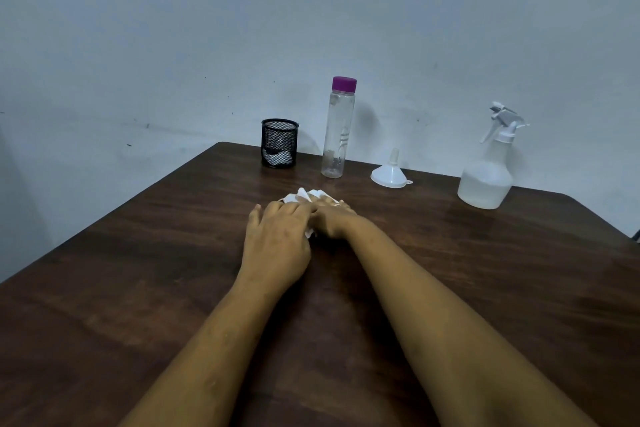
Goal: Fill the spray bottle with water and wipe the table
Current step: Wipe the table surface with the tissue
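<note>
1. Both hands press a crumpled white cloth (300, 197) onto the dark wooden table (138, 270), fingers folded down over it.
2. The left hand (277, 239) lies flat on the cloth's near part; the right hand (332, 218) touches it, fingers curled over the cloth's far part.
3. A ring (337, 205) shows on the right hand.
4. Beyond the hands stand a clear bottle (335, 135) with a purple cap (344, 83), and to its left a black mesh cup (279, 143).
5. Beyond and right of the hands, an upturned white funnel (389, 173) rests on the table.
6. The spray bottle (488, 170) stands well apart to the right, upright, partly filled with clear liquid.
</note>
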The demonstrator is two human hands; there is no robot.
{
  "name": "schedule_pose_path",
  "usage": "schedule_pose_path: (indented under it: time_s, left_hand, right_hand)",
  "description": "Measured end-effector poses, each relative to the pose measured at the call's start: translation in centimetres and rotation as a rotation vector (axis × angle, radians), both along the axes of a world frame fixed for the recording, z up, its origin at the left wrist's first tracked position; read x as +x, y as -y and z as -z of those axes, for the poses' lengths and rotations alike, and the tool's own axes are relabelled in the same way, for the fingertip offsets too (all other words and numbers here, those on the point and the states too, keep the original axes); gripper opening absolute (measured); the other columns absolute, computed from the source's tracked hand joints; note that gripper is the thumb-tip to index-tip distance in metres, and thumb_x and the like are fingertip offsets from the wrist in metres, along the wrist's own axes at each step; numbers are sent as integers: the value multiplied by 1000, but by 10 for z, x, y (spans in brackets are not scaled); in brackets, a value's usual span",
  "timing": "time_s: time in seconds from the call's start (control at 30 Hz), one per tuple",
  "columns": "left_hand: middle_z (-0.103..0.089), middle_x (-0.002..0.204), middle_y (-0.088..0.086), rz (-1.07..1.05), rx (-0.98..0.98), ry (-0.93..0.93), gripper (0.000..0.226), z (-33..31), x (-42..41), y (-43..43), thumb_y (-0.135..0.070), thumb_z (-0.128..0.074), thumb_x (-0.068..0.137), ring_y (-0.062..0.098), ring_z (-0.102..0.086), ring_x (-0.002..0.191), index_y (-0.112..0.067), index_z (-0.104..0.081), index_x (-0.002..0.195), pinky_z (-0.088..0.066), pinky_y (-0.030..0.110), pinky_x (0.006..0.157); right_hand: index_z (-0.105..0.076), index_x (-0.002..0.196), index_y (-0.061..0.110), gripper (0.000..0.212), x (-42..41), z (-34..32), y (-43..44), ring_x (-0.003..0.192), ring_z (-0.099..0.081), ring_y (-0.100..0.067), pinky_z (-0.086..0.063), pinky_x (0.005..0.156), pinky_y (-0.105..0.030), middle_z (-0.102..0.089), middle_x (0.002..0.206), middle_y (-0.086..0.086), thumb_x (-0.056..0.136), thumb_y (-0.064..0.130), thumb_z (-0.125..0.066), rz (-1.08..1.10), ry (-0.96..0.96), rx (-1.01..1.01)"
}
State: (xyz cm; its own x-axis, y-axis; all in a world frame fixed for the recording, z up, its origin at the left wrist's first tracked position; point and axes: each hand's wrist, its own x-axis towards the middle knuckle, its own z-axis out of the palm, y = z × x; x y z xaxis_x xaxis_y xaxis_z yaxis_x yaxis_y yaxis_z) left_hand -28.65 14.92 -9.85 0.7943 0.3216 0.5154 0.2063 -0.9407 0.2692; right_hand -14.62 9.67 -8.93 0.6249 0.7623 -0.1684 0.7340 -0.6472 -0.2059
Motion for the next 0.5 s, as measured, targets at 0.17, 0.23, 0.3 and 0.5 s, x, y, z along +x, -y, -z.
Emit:
schedule_pose_path:
  time_s: [0.17, 0.23, 0.3, 0.5]
  left_hand:
    - [-59, 125, -4, 1, 61, -45, 43, -2, -1, 5, -13, -45, 87, 21, -48, 119, -23, -52, 129, -21, 48, 112]
    - [-53, 132, -7, 26, 71, -93, 44, -4, 0, 11, -16, -42, 90, 17, -43, 125, -26, -46, 133, -18, 46, 115]
    - [-50, 135, -10, 48, 69, -124, 44, -7, 1, 20, -18, -40, 93, 15, -39, 128, -28, -42, 135, -16, 45, 116]
    - [-47, 137, -12, 159, 26, -150, 41, -21, 9, 61, -24, -41, 94, 14, -35, 130, -31, -42, 135, -16, 43, 117]
  right_hand:
    - [-3, 152, 30, 52, 36, 3, 29, 149, 4, -20, -2, 116, -53, 6, 161, 6, 102, 38, -15, 144, 47, -42]
    - [-3, 152, 30, 52, 46, 4, 46, 149, 4, -20, -2, 116, -52, 5, 161, 5, 102, 39, -15, 201, 46, -46]
    - [-3, 152, 30, 53, 54, 4, 66, 149, 4, -21, -1, 117, -52, 4, 161, 4, 102, 39, -15, 249, 49, -46]
    - [-3, 152, 31, 52, 73, 5, 145, 149, 3, -20, -3, 117, -51, 5, 161, 6, 102, 39, -15, 403, 63, -49]
